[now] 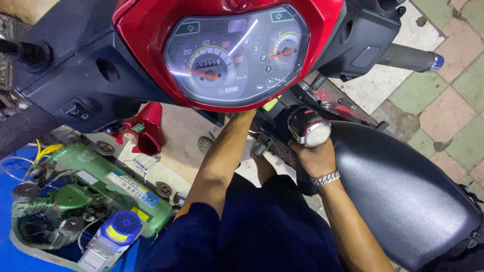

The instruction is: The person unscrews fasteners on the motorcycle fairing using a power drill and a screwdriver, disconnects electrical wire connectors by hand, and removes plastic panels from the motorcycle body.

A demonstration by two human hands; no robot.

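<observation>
Head view: looking down past red dash of scooter, onto work under it. Right hand wrapped around small flashlight, fingers closed on it, chrome head aimed into gap between dash and black seat. Left hand reaching up under dash, fingers hidden, so cannot tell their state. Seems an inspecting step inside front body; next move probably needs steady light and careful feel. Flashlight short, black and silver, just beside seat front.

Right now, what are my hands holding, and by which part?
Right hand grips a silver flashlight around its body, below the lens. Left hand is hidden behind the red dashboard; cannot tell.
</observation>
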